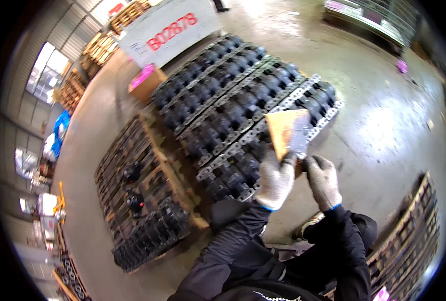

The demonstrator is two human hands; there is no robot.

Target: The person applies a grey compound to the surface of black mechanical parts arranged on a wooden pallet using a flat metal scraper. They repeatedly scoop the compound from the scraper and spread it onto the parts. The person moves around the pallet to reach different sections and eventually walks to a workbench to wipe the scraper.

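My left hand [274, 181], in a pale knit glove with a blue cuff, grips a flat flared piece [281, 129]. The piece is tan-orange on its left side and shiny grey on its right, wider at the far end. I cannot tell its exact kind. Close beside its narrow end is my right hand [323, 183], gloved alike, with fingers curled; what they hold is hidden. Just beyond both hands lie rows of black metal track-like parts [233, 113] with light grey link plates [323, 122] along them.
To the left stands a wooden pallet [155, 138] with more black parts [150, 236]. A small carton [147, 83] sits by a large white board [175, 32] at the back. Another slatted pallet [408, 241] lies at lower right, and a wire-sided cart [368, 22] stands far right.
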